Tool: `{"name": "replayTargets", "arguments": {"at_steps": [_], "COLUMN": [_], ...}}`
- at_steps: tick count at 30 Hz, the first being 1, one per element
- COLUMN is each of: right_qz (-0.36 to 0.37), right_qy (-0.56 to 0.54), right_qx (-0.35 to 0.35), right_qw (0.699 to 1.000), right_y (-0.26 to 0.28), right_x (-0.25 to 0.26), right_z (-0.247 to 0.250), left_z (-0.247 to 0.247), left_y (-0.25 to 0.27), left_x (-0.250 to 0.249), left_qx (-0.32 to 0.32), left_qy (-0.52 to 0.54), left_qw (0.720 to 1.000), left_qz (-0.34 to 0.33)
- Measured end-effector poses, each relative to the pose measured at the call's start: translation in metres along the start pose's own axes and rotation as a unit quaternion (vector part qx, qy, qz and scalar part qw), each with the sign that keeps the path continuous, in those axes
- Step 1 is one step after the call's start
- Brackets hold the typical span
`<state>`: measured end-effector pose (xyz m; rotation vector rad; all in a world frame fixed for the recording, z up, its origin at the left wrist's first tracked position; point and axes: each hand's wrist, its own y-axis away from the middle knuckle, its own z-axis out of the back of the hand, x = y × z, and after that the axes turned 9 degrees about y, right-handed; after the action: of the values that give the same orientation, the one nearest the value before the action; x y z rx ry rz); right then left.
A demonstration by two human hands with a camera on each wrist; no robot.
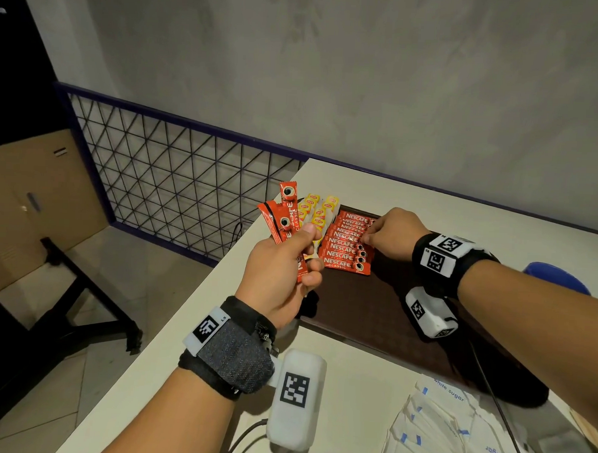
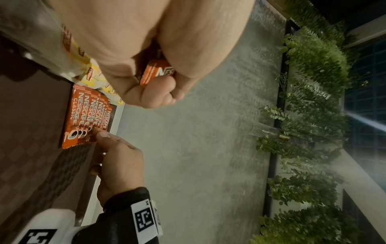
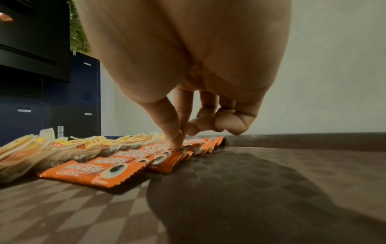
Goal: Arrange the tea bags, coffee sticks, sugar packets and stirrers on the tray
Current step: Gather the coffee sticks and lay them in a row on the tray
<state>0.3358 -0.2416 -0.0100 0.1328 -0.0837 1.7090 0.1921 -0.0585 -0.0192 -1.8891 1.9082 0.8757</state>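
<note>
A dark brown tray [image 1: 366, 308] lies on the white table. Along its far left side sits a row of yellow-tagged tea bags [image 1: 320, 206], and beside them a row of overlapping red coffee sticks [image 1: 346, 245]. My left hand [image 1: 306, 257] is raised over the tray's left edge and grips a fan of red coffee sticks [image 1: 284, 219], also seen in the left wrist view [image 2: 158, 71]. My right hand [image 1: 371, 234] reaches down to the row, where thumb and index finger [image 3: 177, 143] pinch the end of one coffee stick. White sugar packets [image 1: 432, 427] lie on the table near me.
The table [image 1: 200, 324] ends just left of the tray, with a wire-mesh railing [image 1: 173, 179] and a drop to the floor beyond. A blue object [image 1: 559, 277] sits at the right edge. A black cable [image 1: 489, 382] crosses the tray's near side. Most of the tray's checkered surface [image 3: 250, 189] is bare.
</note>
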Motion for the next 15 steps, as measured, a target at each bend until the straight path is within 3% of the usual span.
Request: {"name": "replayTargets", "arguments": {"at_steps": [6,11,13,15], "right_qz": [-0.003,0.028,0.047,0.063], "right_qy": [-0.01,-0.131,-0.246,-0.375], "right_qx": [-0.002,-0.054,-0.047,-0.022], "right_qw": [1.0,0.99,0.967,0.925], "right_y": [0.002,0.017,0.03,0.048], "right_x": [0.001,0.004,0.01,0.019], "right_z": [0.002,0.015,0.021,0.028], "left_z": [-0.002,-0.003,-0.005,-0.005], "left_y": [0.002,0.003,0.004,0.006], "left_x": [-0.001,0.0,0.001,0.001], "left_qx": [-0.002,0.027,0.043,0.061], "left_qy": [0.007,0.006,0.002,-0.02], "left_qw": [1.0,0.999,0.998,0.995], "left_qz": [0.001,0.03,0.056,0.075]}}
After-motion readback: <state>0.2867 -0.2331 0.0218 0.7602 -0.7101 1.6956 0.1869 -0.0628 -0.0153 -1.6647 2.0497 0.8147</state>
